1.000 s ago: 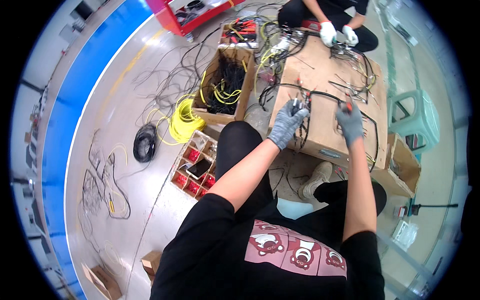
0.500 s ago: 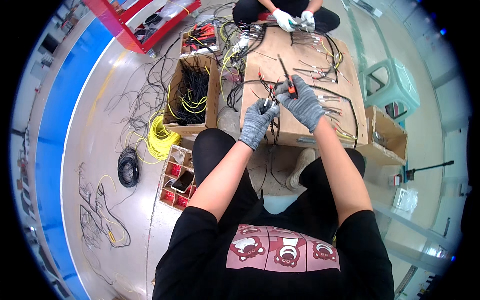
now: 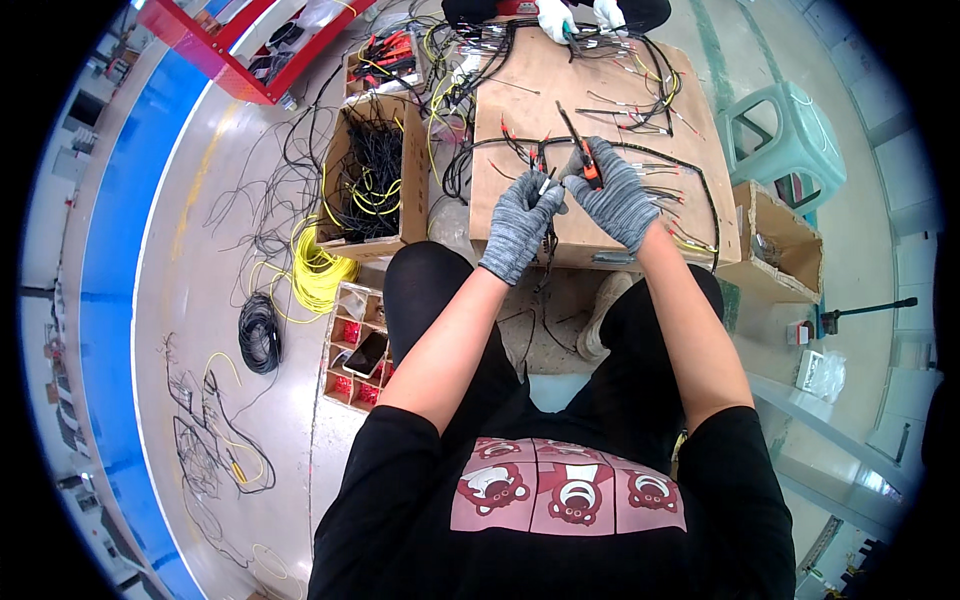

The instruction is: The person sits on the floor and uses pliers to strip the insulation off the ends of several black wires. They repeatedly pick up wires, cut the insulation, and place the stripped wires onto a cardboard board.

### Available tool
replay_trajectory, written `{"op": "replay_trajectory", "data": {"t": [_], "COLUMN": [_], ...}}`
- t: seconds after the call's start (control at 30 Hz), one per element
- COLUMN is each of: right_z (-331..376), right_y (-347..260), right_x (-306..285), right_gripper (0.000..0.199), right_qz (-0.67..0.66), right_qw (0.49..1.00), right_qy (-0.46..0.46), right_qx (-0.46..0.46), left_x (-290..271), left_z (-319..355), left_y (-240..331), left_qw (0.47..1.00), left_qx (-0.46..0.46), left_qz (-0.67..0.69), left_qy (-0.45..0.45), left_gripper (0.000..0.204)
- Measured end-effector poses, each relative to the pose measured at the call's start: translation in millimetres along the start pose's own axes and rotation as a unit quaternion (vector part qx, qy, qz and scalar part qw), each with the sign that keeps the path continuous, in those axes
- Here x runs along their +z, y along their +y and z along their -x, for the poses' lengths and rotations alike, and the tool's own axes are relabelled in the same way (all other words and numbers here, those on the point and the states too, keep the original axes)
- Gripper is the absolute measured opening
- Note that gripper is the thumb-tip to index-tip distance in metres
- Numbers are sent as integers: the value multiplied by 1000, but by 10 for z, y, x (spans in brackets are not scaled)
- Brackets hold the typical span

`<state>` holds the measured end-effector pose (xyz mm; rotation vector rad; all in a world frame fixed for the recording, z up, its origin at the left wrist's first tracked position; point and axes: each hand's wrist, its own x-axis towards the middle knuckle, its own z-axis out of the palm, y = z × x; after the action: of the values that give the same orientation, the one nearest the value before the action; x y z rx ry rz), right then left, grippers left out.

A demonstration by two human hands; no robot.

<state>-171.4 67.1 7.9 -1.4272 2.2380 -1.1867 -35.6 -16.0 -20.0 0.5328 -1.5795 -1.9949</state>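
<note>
Both my hands wear grey knit gloves and meet over the near edge of a brown cardboard work board (image 3: pixel 600 80). My left hand (image 3: pixel 520 225) pinches the end of a thin black wire (image 3: pixel 548 265) that hangs down toward my knees. My right hand (image 3: pixel 618 200) grips a small cutting tool with orange handles (image 3: pixel 588 165), its dark jaws pointing up and away, right beside the wire end. Black wires with red and white ends lie spread across the board.
A cardboard box of black and yellow wires (image 3: pixel 372 180) stands left of the board, a yellow wire coil (image 3: pixel 315 275) and a black coil (image 3: pixel 260 335) on the floor. A tray of red parts (image 3: pixel 360 350) sits by my left knee. Another person's white-gloved hands (image 3: pixel 575 15) work at the board's far end. A green stool (image 3: pixel 775 130) stands right.
My hands have drawn closer together and nearer to me at the board's edge. The view has tilted down, so the board sits lower in the picture.
</note>
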Motion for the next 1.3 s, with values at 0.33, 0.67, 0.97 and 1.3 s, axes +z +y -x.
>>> {"op": "replay_trajectory", "data": {"t": [0.33,0.67,0.97,1.3], "right_z": [42,10,21,-2], "right_y": [-54,37,56,38], "right_x": [-37,23,54,83], "right_gripper": [56,55,58,48], "right_qz": [-36,-85,-44,-148], "right_qw": [999,995,997,986], "right_qy": [-5,10,47,56], "right_qx": [20,51,33,47], "left_x": [48,70,47,22], "left_z": [-18,-52,-46,-34], "left_y": [104,106,112,85], "left_qw": [1000,995,996,999], "left_qx": [-15,-8,-13,-28], "left_qz": [-21,-97,-90,-23], "left_qy": [11,17,9,18], "left_gripper": [11,10,14,11]}}
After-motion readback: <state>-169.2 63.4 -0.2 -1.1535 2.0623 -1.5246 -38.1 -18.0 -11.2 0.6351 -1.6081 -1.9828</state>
